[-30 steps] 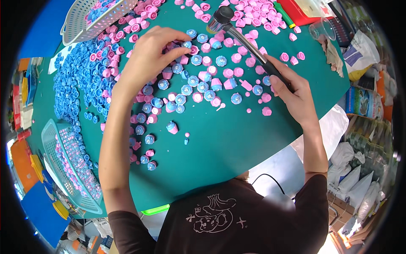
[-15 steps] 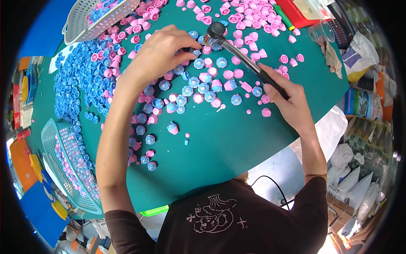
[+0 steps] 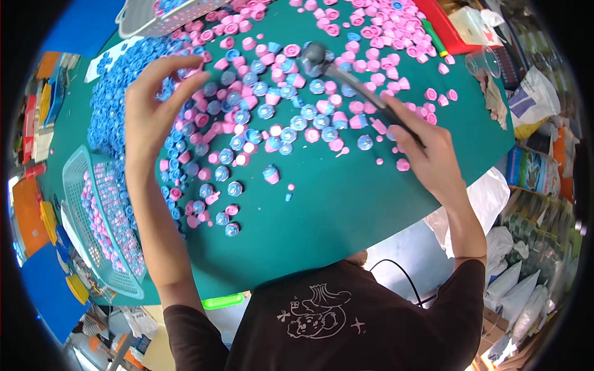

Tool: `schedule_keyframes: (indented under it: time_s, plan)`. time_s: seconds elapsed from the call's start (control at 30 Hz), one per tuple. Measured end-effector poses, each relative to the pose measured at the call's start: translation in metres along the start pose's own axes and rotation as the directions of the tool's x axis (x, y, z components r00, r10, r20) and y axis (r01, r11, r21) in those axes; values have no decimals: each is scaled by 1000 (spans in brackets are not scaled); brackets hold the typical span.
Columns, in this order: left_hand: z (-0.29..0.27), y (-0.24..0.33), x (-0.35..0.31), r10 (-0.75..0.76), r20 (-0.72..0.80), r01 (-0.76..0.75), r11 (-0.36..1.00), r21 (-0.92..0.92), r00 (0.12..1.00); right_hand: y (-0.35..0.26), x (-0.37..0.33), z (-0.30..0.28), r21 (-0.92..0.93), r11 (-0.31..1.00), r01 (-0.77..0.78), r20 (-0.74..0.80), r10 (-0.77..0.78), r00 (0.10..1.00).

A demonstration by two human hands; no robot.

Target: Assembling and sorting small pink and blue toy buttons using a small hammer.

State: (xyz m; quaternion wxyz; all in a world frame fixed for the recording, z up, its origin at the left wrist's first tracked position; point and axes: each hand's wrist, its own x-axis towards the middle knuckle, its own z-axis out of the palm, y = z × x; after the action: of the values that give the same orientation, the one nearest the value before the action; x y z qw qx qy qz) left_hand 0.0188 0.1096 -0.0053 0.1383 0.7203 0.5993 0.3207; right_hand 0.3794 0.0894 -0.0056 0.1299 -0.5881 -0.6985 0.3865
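My right hand (image 3: 427, 145) is wrapped round the dark handle of a small hammer (image 3: 356, 86). Its blurred, round head is over the middle of the scattered pieces, close to several blue and pink cupcake-shaped pieces (image 3: 308, 111). My left hand (image 3: 151, 105) is over the pile of blue caps (image 3: 114, 117) at the left. Its thumb and forefinger are curved with a gap between them, and I see nothing held there. Pink cups (image 3: 230, 29) lie just beyond its fingertips. One blue-topped pink cupcake piece (image 3: 271, 174) sits apart, nearer to me.
A green mat (image 3: 322, 216) covers the table. At the left stands a light-blue basket (image 3: 77, 185) with pink and blue pieces; a pale basket (image 3: 133, 21) is at the far left. Far right are a pink cup heap (image 3: 396, 31), a red tray (image 3: 455, 43) and a clear cup (image 3: 486, 62).
My left hand has moved left, away from the blue-topped pieces, to the blue pile, its fingers parting. The hammer stays in my right hand, with its head over nearly the same spot.
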Motion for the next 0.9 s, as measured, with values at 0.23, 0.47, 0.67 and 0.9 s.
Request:
schedule_keyframes:
  time_s: [0.23,0.47,0.67,0.9]
  plan:
    - [-85,-117,-99,-426,-346,463,886,30,836,33,-6,-7,243,964,108,-253,-44,967]
    - [-58,-121,-105,-372,-48,373,901,220,927,27,-1,6,186,970,156,-145,-130,981]
    - [-47,-120,-139,-289,-185,322,927,190,939,12,2,3,176,981,85,-155,-58,986]
    - [-41,-114,-148,-394,-163,419,891,175,905,-1,24,4,-15,996,86,-114,-87,990]
